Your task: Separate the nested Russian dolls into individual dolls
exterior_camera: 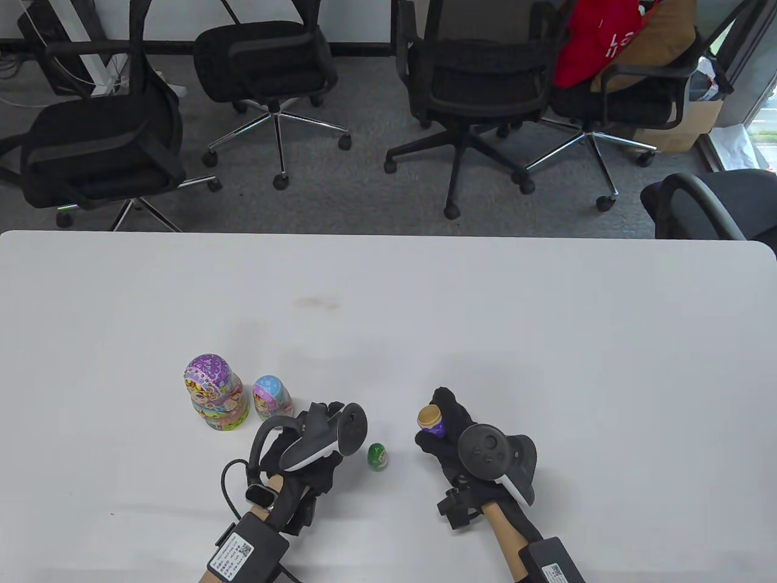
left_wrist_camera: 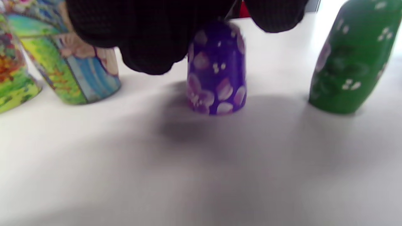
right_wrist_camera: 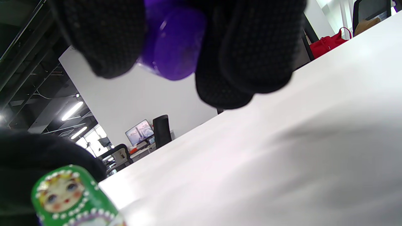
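My hands wore black knit gloves, the left hand (exterior_camera: pixel 303 452) and right hand (exterior_camera: pixel 452 440) each carrying a black-and-white tracker; labelled black boxes and a cable sat at my wrists.

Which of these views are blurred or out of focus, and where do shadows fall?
Table view: sharp, evenly lit. Left wrist view: blurred throughout; purple doll half and green doll smeared, soft shadow on the table before them. Right wrist view: near purple piece soft, background sharper.
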`<state>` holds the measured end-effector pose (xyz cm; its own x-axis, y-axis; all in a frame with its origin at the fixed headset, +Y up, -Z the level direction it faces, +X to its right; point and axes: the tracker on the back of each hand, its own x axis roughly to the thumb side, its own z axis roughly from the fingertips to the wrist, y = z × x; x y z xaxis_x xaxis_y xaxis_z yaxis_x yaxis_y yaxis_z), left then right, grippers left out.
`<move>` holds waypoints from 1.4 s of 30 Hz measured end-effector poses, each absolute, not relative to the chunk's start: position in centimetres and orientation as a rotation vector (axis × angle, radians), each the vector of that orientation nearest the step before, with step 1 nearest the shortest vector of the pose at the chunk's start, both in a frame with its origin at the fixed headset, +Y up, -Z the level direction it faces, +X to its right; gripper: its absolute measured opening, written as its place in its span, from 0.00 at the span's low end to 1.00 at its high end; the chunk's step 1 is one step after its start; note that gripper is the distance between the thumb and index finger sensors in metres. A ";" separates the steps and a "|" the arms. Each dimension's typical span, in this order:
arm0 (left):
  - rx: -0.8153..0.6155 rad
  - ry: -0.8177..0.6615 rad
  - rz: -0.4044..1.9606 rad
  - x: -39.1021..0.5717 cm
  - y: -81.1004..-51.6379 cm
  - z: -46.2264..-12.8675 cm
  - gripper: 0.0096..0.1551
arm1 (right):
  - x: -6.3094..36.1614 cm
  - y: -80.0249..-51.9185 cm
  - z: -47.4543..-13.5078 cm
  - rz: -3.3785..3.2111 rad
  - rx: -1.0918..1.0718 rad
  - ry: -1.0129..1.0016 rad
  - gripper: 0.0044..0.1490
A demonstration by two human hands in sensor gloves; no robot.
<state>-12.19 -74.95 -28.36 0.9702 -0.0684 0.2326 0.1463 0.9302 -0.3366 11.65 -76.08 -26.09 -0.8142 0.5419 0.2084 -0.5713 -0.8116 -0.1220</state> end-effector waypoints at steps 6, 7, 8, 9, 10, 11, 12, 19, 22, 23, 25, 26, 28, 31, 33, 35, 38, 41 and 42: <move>-0.357 -0.227 -0.104 -12.3 -75.6 -28.6 0.39 | 11.6 -76.1 -26.1 2.527 0.221 -0.234 0.53; -0.350 -0.228 -0.096 -12.4 -75.5 -28.6 0.38 | 11.6 -76.1 -26.1 2.527 0.222 -0.234 0.53; -0.340 -0.229 -0.080 -12.5 -75.3 -28.6 0.38 | 11.6 -76.0 -26.1 2.528 0.222 -0.237 0.54; -0.325 -0.234 -0.056 -12.6 -75.0 -28.6 0.38 | 11.6 -76.0 -26.0 2.534 0.225 -0.243 0.54; -0.315 -0.241 -0.035 -12.6 -74.8 -28.6 0.37 | 11.6 -76.0 -26.0 2.538 0.228 -0.246 0.54; -0.309 -0.249 -0.009 -12.7 -74.5 -28.6 0.37 | 11.6 -76.0 -26.0 2.539 0.231 -0.249 0.54; -0.306 -0.255 0.003 -12.7 -74.3 -28.5 0.37 | 11.5 -76.0 -26.0 2.539 0.233 -0.251 0.54; -0.186 -0.334 0.191 -13.1 -71.3 -27.9 0.37 | 10.7 -75.4 -25.6 2.546 0.299 -0.272 0.54; -0.127 -0.386 0.293 -13.1 -70.0 -27.3 0.37 | 10.0 -75.1 -25.3 2.556 0.344 -0.286 0.55; -0.117 -0.400 0.329 -13.1 -69.6 -27.1 0.37 | 9.7 -75.0 -25.1 2.566 0.364 -0.294 0.55; -0.117 -0.430 0.388 -12.9 -69.1 -26.8 0.37 | 9.1 -74.8 -24.9 2.590 0.406 -0.308 0.56; -0.121 -0.445 0.419 -12.8 -68.9 -26.7 0.37 | 8.8 -74.8 -24.7 2.603 0.427 -0.314 0.56; -0.132 -0.469 0.460 -12.6 -68.8 -26.5 0.37 | 8.3 -74.7 -24.5 2.623 0.463 -0.320 0.57; -0.146 -0.489 0.486 -12.3 -68.8 -26.3 0.37 | 7.8 -74.6 -24.3 2.628 0.496 -0.325 0.57; -0.148 -0.496 0.492 -12.1 -68.9 -26.3 0.37 | 7.7 -74.6 -24.2 2.625 0.507 -0.325 0.57; -0.152 -0.502 0.506 -12.0 -69.0 -26.3 0.37 | 7.6 -74.5 -24.2 2.624 0.519 -0.324 0.57; -0.160 -0.504 0.531 -11.9 -69.1 -26.2 0.37 | 7.4 -74.4 -24.1 2.627 0.529 -0.331 0.57; -0.148 -0.510 0.520 -11.6 -69.3 -26.1 0.37 | 7.4 -74.4 -24.0 2.630 0.534 -0.331 0.57; -0.136 -0.515 0.516 -11.5 -69.3 -26.1 0.37 | 7.4 -74.3 -24.0 2.633 0.533 -0.337 0.57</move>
<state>-11.51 -69.33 -26.05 0.7463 0.5034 0.4354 -0.4368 0.8640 -0.2503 7.37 -74.34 -23.99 -0.8332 0.3625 0.4177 -0.4561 -0.8775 -0.1482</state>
